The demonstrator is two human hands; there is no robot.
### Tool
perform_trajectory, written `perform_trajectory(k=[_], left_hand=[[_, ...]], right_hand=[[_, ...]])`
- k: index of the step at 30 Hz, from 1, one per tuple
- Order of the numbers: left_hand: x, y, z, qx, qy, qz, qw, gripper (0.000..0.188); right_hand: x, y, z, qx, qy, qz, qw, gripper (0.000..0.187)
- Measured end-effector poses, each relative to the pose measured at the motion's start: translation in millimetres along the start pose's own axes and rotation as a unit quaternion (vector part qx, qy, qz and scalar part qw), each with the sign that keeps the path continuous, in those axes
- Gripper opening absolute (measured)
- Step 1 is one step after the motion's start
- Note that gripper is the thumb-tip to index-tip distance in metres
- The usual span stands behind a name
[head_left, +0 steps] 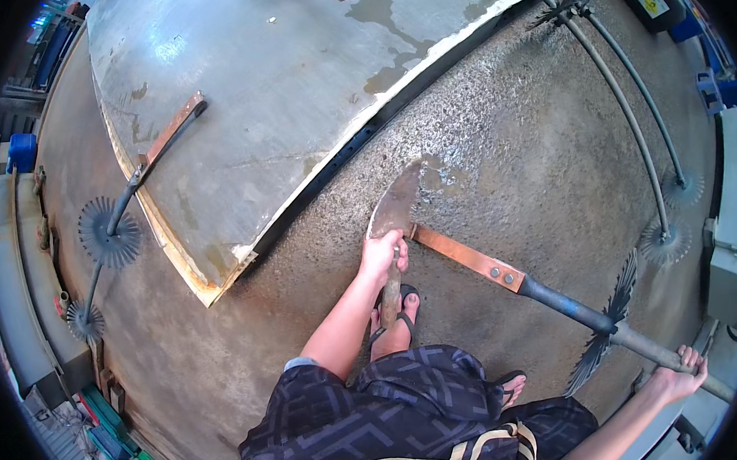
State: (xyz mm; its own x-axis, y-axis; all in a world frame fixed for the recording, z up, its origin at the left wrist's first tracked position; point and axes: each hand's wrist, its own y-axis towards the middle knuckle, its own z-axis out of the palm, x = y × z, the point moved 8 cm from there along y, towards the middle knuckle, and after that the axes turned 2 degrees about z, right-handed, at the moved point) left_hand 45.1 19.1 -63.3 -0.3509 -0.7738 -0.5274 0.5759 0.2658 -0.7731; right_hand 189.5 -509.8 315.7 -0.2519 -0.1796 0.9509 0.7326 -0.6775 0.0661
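My left hand (383, 254) is closed round the wooden handle of a large knife (397, 200) with a broad, dull, curved blade pointing away from me. My right hand (682, 373), far out at the right, grips a long grey pole (562, 305). A flat copper-brown metal strip (460, 252) is fixed to the pole's end with two bolts, and its tip comes close beside my left hand and the blade. Partway along the pole sits a dark fringed disc (606, 323). I cannot tell whether the strip touches the knife.
A large grey metal-topped table (252, 71) with a pale, worn edge stands ahead. A similar pole tool (131, 186) with fringed discs rests across its left edge. Two curved poles (625, 98) with discs are at the right. My sandalled feet (397, 320) stand on wet, rough concrete (482, 161).
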Motion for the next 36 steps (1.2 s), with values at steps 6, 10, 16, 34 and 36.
perform_trajectory(k=[6,10,16,34,36], left_hand=[[-21.7,-24.1,-24.6,-0.033,0.02,-0.002,0.999,0.027],[-17.5,-8.9,-30.8,-0.059,-0.01,0.0,0.998,0.019],[-7.8,-10.8,-14.6,-0.022,-0.05,-0.016,0.998,0.016],[8.6,-8.4,5.7,-0.01,-0.101,-0.016,0.995,0.019],[10.3,-4.2,0.9,-0.018,-0.103,-0.013,0.994,0.018]], right_hand=[[-33.9,-21.1,-5.1,-0.058,0.015,0.042,0.997,0.023],[-29.5,-14.9,-5.5,-0.049,0.012,0.037,0.998,0.023],[-20.2,-12.3,-3.0,-0.052,0.008,0.026,0.998,0.023],[-6.0,-4.1,2.5,-0.019,-0.007,0.012,1.0,0.022],[-4.9,-3.6,2.6,-0.01,-0.009,0.013,1.0,0.021]])
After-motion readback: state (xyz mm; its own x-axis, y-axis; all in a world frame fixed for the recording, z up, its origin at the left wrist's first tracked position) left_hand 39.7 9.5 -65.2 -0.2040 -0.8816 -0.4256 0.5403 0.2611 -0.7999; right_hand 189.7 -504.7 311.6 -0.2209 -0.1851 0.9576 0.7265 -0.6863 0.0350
